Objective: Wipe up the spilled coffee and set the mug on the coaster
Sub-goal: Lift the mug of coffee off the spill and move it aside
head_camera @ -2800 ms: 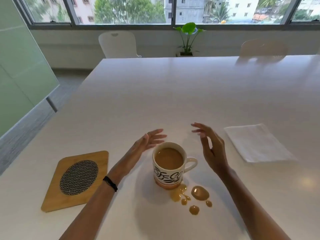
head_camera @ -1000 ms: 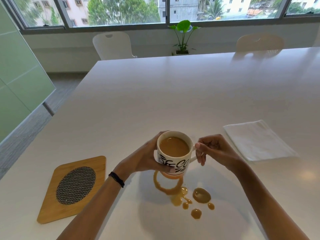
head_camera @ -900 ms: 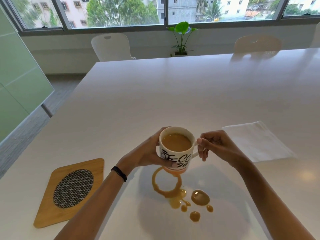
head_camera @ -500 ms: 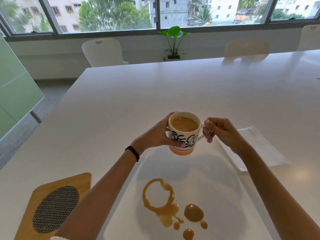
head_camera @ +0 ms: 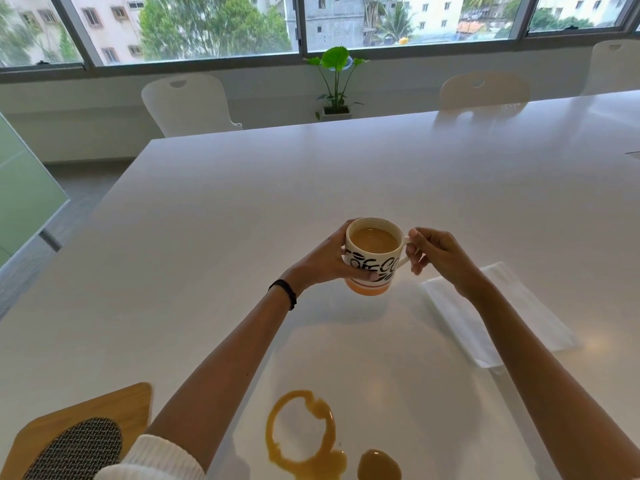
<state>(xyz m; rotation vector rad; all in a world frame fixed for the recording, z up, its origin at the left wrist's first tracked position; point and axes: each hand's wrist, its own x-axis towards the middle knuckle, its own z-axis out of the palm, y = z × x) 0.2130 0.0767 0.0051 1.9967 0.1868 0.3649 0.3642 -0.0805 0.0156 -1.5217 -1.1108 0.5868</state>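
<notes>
Holding the nearly full mug [head_camera: 373, 255] aloft w/ both hands, left hand [head_camera: 323, 260] cupped round the body & right hand [head_camera: 438, 258] pinching the handle, prob. to keep it level over the desk [head_camera: 346, 174], clear of the spilled coffee [head_camera: 304, 441], coaster [head_camera: 83, 434] far left.

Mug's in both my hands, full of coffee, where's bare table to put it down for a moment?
The mug is held by the left hand and right hand. The table is bare beyond it, toward the chairs. Nearer is crowded: coffee ring and puddle in front, napkin right, coaster left.
</notes>
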